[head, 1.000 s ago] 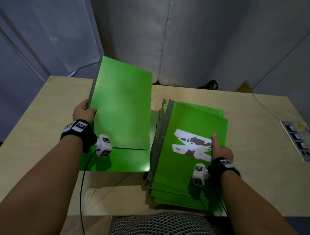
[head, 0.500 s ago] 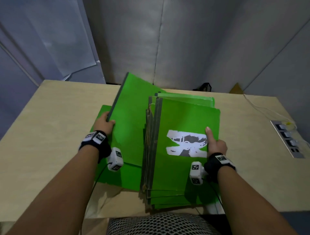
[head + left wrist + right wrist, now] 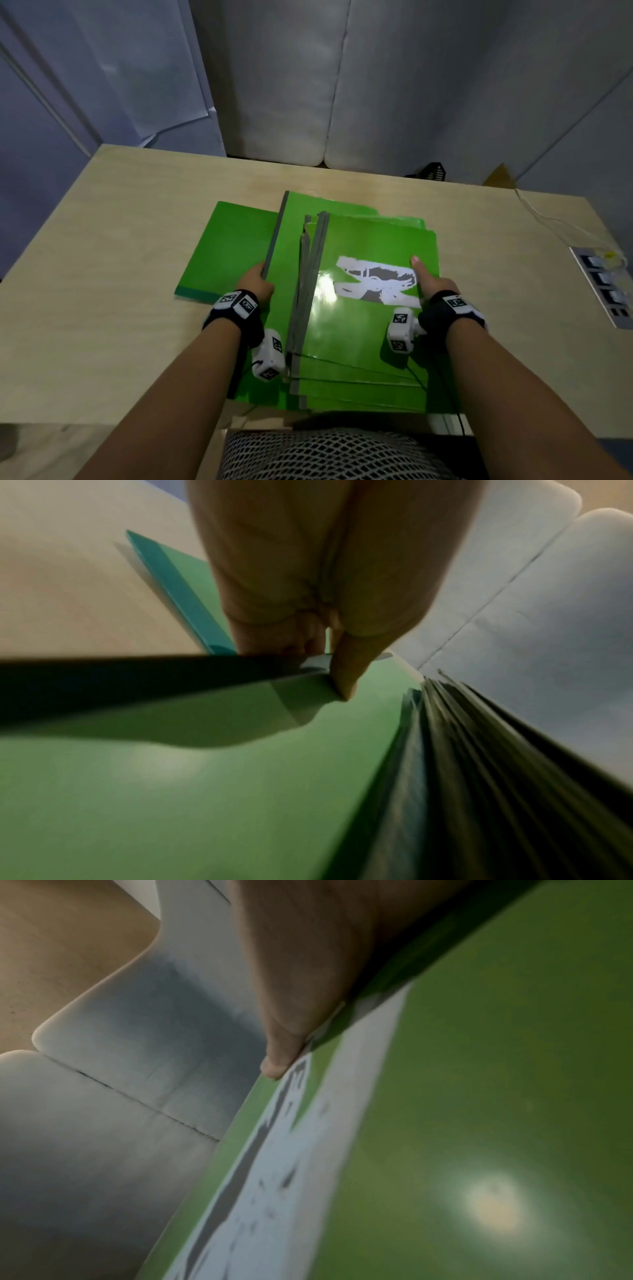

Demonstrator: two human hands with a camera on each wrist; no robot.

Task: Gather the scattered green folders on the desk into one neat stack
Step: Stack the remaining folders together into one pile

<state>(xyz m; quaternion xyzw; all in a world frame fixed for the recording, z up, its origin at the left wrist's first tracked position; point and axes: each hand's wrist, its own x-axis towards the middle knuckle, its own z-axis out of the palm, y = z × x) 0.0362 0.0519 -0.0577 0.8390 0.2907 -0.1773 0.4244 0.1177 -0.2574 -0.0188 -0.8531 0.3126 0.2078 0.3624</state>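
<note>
A stack of green folders [image 3: 370, 346] lies at the middle of the desk, grey spines to the left. Its top folder [image 3: 376, 240] bears a torn white label. My right hand [image 3: 432, 284] holds the stack's right edge, thumb [image 3: 284, 1047] pressed on the top folder [image 3: 479, 1123]; its fingers are hidden. My left hand [image 3: 255, 284] grips the grey spine of another green folder [image 3: 286, 260], thumb [image 3: 342, 674] on its cover [image 3: 205, 791]. This folder leans against the stack's spines [image 3: 479, 750]. One more green folder [image 3: 226, 250] lies flat on the desk beneath it, to the left.
The pale wooden desk [image 3: 102, 274] runs wide on both sides. A power strip [image 3: 603, 287] with a white cable [image 3: 548, 219] sits at the right edge. Grey padded panels stand behind. A mesh seat [image 3: 325, 455] is at the near edge.
My left hand has swung its folder down from a steep tilt and carried it right, up against the stack. The right hand has kept its hold on the stack.
</note>
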